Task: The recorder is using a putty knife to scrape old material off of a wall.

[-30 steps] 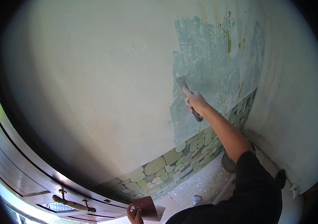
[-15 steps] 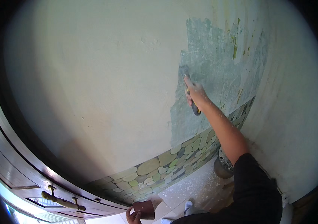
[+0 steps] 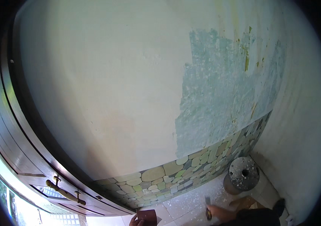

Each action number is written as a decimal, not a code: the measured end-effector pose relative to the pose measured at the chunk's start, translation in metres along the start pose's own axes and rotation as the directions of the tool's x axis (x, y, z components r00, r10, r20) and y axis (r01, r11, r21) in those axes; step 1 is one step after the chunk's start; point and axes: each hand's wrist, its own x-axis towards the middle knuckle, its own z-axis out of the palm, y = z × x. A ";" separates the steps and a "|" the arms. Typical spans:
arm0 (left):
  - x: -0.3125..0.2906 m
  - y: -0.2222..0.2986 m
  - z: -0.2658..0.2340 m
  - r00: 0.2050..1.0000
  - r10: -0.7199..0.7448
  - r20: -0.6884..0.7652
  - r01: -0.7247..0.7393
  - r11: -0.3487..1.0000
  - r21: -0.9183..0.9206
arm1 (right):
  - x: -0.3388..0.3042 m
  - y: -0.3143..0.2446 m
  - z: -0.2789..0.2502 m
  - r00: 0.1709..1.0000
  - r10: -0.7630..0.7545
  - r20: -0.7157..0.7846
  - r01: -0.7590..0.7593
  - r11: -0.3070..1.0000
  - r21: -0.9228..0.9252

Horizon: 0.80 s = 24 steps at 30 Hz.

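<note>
Low in the view, my right hand (image 3: pixel 216 212) is closed round the dark and yellow handle of a scraper (image 3: pixel 208 214), whose blade points up, away from the wall. At the bottom edge my left hand (image 3: pixel 136 221) pinches a reddish-brown sheet of sandpaper (image 3: pixel 147 217) with a pale underside. Ahead stands a cream wall (image 3: pixel 130 83); a large patch on its right side is scraped down to a blue-green layer (image 3: pixel 217 94), with ragged edges and a few yellowish streaks.
A band of stone cladding (image 3: pixel 168 171) runs along the wall's foot. On the right, a dark round container (image 3: pixel 241 180) speckled with white flakes stands in the corner. Flakes dust the tiled floor (image 3: pixel 190 201). A dark wooden door (image 3: pixel 24 165) with a brass handle (image 3: pixel 65 194) curves along the left.
My right hand has dropped from the scraped patch to low over the floor, taking the scraper with it. My left hand still holds the sandpaper, and the view has shifted slightly.
</note>
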 end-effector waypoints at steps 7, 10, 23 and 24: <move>-0.016 0.011 0.065 0.992 0.005 0.124 -0.003 1.000 -0.015 | 0.002 0.069 -0.051 0.991 0.073 -0.113 -0.058 0.990 0.129; -0.023 0.028 0.102 0.962 -0.026 0.270 0.044 0.997 -0.062 | -0.005 0.095 -0.066 0.973 0.132 -0.191 -0.088 0.971 0.223; -0.094 0.008 0.156 0.916 -0.123 0.382 0.161 0.985 -0.069 | -0.048 0.053 -0.056 0.962 0.215 -0.167 -0.040 0.719 0.694; -0.096 0.008 0.160 0.915 -0.115 0.386 0.157 0.984 -0.079 | -0.052 0.036 -0.054 0.962 0.207 -0.176 -0.030 0.724 0.689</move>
